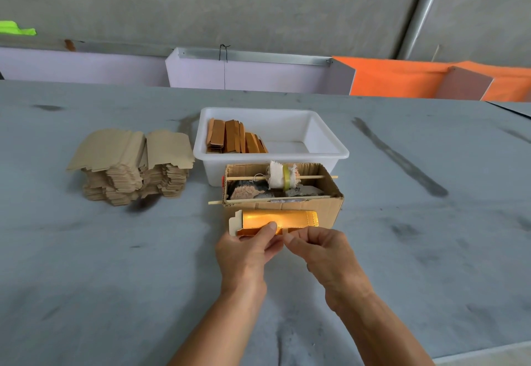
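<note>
Head view — our left hand (pixel 249 250) pinches the gold carton (pixel 280 217), likely to steady it; our right hand (pixel 321 250) pinches its near edge — cardboard box (pixel 330 207) just beyond both.

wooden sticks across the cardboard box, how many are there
2: one stick runs across the back of the cardboard box through a cloth roll, the other stick lies along its front edge.

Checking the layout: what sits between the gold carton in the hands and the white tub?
Head view: an open cardboard box, with a cloth-wrapped roll on a stick across it.
</note>
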{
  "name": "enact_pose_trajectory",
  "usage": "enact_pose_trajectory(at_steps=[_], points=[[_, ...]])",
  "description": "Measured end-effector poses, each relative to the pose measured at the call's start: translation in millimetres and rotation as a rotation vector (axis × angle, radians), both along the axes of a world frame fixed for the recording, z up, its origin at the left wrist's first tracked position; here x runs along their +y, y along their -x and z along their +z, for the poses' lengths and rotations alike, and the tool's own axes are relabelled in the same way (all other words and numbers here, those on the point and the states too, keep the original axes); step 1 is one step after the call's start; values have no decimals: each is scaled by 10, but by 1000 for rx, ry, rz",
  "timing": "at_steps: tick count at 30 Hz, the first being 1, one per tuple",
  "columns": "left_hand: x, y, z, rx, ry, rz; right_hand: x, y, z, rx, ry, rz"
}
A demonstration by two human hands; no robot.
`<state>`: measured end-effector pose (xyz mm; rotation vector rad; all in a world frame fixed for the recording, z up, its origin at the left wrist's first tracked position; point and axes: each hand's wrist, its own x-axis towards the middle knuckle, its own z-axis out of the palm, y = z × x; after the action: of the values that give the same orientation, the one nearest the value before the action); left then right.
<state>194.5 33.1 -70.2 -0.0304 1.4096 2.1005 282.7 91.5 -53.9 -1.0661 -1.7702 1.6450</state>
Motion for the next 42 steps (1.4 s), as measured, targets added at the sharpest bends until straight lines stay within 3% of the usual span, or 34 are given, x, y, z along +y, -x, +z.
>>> enact_pose_trajectory(at_steps=[14,42], points=[[-19,-6,7,-23,-5,-7,-14,23,-3,39,20,1],[9,3,-1,-100,-84,-25,52,126,1,-88,28,-11]])
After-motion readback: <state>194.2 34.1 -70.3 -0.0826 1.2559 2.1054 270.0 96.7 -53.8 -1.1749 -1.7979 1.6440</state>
